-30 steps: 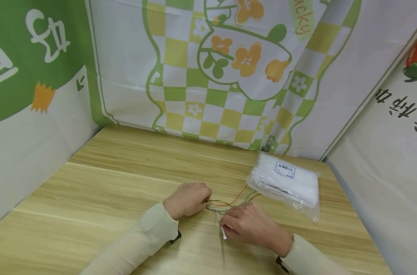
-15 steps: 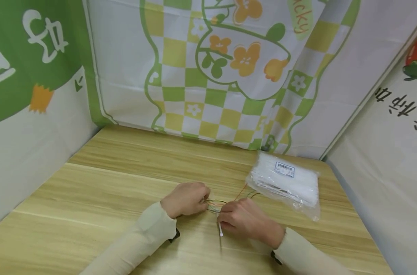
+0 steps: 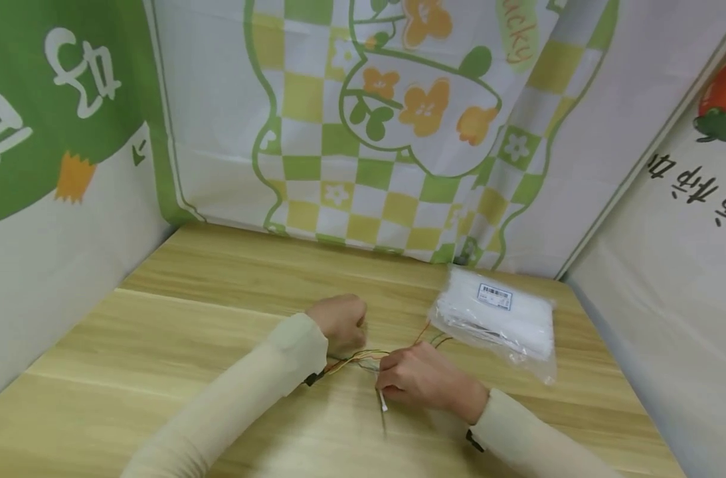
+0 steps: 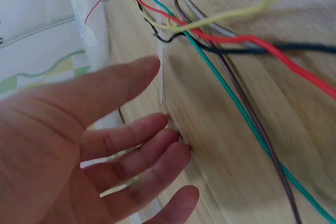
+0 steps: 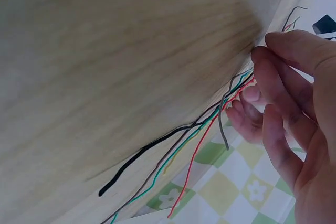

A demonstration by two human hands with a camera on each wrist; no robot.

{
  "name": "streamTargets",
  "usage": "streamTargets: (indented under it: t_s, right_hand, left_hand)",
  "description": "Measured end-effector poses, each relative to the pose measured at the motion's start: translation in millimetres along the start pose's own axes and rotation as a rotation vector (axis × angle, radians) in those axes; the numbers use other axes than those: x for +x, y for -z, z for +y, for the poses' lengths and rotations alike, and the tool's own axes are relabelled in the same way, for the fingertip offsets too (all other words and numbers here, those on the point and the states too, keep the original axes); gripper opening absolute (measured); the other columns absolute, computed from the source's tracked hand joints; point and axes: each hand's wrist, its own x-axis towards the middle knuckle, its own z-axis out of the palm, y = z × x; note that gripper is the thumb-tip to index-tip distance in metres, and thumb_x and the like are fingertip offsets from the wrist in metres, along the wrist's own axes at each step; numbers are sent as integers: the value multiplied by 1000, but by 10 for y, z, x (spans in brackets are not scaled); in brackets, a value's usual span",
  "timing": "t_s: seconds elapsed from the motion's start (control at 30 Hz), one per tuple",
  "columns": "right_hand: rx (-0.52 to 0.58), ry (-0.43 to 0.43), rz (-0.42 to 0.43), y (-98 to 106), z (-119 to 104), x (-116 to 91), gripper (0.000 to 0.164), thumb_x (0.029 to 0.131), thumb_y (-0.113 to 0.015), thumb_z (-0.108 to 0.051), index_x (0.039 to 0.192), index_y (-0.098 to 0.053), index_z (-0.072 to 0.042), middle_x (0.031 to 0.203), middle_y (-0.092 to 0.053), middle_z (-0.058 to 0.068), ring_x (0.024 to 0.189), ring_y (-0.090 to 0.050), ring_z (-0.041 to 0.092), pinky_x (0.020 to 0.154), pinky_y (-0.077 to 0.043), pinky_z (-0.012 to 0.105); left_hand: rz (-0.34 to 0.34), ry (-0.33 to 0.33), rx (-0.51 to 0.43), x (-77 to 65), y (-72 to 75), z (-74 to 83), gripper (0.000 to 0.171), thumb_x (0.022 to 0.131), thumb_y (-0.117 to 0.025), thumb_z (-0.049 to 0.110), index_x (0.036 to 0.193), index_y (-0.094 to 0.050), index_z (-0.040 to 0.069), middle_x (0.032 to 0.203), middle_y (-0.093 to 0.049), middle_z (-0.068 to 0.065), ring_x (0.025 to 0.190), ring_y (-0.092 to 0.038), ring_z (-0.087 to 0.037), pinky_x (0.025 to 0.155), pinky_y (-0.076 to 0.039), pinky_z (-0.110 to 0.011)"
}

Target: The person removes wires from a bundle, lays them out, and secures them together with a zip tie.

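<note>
A bundle of thin coloured wires (image 3: 345,362) lies on the table between the hands; red, yellow, green, black, brown and grey strands show in the left wrist view. My right hand (image 3: 431,378) pinches a white cable tie (image 3: 382,400) between thumb and forefinger beside the bundle, the tie's head end sticking out toward me. My left hand (image 3: 341,324) is just beyond the wires and holds nothing. In the left wrist view its thumb (image 4: 131,77) and fingers are apart, with the tie's thin tail (image 4: 161,80) near the thumb tip. Whether the tie goes round the wires is unclear.
A clear plastic bag (image 3: 500,312) of white strips with a barcode label lies at the back right, wire ends reaching toward it. Printed cloth walls (image 3: 219,133) enclose the wooden table (image 3: 159,358) at the back and both sides.
My left hand has let go of the wires and moved up and away, uncovering their left part. My right hand has shifted slightly left with the cable tie in its pinch.
</note>
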Motion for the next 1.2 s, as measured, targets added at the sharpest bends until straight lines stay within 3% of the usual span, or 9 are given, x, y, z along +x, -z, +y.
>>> streamTargets:
  t_s: [0.07, 0.33, 0.63, 0.77, 0.93, 1.07, 1.2]
  right_hand:
    - [0, -4, -1, -13, -1, 5, 25, 80, -83, -13, 73, -67, -30, 72, -57, -16, 58, -40, -7, 50, -27, 13]
    - [-33, -5, 1, -26, -4, 4, 22, 80, -83, -18, 73, -67, -31, 71, -55, -17, 56, -42, -6, 48, -31, 16]
    - [-41, -4, -4, -30, 4, -6, 21, 80, -84, -20, 73, -67, -30, 71, -56, -16, 56, -45, -5, 48, -30, 14]
    - [-53, -3, -6, -18, 16, 4, 22, 79, -85, -21, 72, -67, -30, 71, -55, -16, 56, -43, -6, 48, -29, 13]
    - [-34, -24, -26, 16, 7, 23, 20, 80, -86, -20, 74, -69, -30, 73, -60, -17, 57, -45, -7, 49, -31, 11]
    - [-1, -52, -60, 21, -24, 27, 16, 84, -85, -23, 78, -73, -31, 77, -66, -17, 59, -48, -8, 50, -33, 9]
    - [-7, -65, -63, 20, -47, 21, 11, 86, -81, -27, 81, -74, -32, 78, -68, -19, 60, -49, -9, 51, -32, 9]
  left_hand:
    - [-5, 30, 8, 32, -19, 32, 54, 91, -74, 15, 54, -34, 21, 51, -21, 8, 46, -17, -10, 45, -18, -27]
    - [34, 68, 58, 58, -26, 146, 27, 95, -79, 23, 84, -56, 13, 77, -54, 0, 69, -48, -17, 62, -39, -33]
    - [82, 61, 70, 113, -68, 160, 29, 91, -86, 25, 85, -60, 13, 80, -63, 1, 74, -55, -17, 67, -45, -34]
    - [126, 70, 121, 150, -85, 199, 30, 87, -89, 22, 82, -61, 13, 77, -63, 1, 74, -56, -17, 69, -48, -36]
    - [148, 73, 169, 167, -101, 244, 29, 85, -90, 17, 90, -62, 12, 85, -65, -1, 80, -60, -19, 75, -55, -38]
    - [165, 48, 132, 153, -131, 228, 29, 82, -91, 15, 92, -64, 11, 88, -69, -3, 85, -65, -20, 80, -57, -40]
    - [181, 10, 14, 129, -177, 197, 25, 83, -90, 11, 92, -67, 11, 89, -71, 0, 86, -66, -19, 81, -57, -38]
